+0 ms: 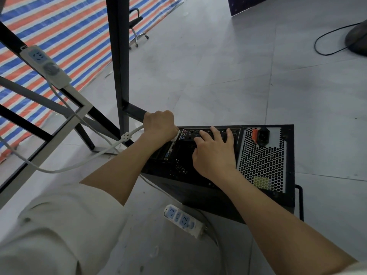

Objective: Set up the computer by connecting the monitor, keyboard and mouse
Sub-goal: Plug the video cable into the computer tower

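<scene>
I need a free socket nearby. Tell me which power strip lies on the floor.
The power strip beside the computer case lies on the floor; the other power strip sits on the desk frame.

White plug [175, 135] mostly buried in left hand [158, 126], its port unseen. Right hand [213, 153] covers middle of computer case [264, 155] rear panel; socket labels too small to read. Dark round base [357, 39] cut off at right edge. Upper power strip [44, 65] blurred. White cable [59, 169] runs off left edge.
</scene>
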`<state>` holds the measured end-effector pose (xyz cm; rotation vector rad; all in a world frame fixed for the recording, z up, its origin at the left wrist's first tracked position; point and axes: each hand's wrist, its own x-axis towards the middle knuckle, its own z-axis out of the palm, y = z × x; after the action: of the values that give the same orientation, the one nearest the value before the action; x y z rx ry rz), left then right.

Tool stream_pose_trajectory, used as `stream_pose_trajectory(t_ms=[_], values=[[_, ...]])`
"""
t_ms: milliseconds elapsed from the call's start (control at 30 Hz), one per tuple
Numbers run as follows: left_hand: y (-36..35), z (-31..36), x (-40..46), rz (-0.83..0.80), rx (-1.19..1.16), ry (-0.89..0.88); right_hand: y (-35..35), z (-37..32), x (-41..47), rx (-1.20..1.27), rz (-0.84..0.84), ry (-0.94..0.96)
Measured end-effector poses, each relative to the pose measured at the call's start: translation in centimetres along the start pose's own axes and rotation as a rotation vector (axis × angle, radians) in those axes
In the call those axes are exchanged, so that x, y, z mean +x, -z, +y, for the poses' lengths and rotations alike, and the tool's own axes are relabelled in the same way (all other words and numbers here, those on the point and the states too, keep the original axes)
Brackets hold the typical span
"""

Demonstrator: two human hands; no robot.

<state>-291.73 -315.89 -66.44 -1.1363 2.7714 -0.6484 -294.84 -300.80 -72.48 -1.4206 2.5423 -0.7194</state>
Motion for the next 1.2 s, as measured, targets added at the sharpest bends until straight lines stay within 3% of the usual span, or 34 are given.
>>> stream_pose_trajectory(t_ms=[233,533,833,1200], values=[[0.8,0.4,1.2,-0.180,-0.116,0.102,0.0,0.0,0.3,0.022,0.026,-0.008],[0.3,0.3,1.6,-0.235,-0.320,0.248,0.1,-0.2,0.2,0.041,0.018,-0.022],[0.6,-1.1,1.0,-0.232,-0.331,0.072,0.4,-0.1,-0.1,0.054,0.032,0.000],[2.0,-0.8,2.5,-0.229,-0.132,0.089,0.3,0.0,0.2,0.072,0.038,-0.008]])
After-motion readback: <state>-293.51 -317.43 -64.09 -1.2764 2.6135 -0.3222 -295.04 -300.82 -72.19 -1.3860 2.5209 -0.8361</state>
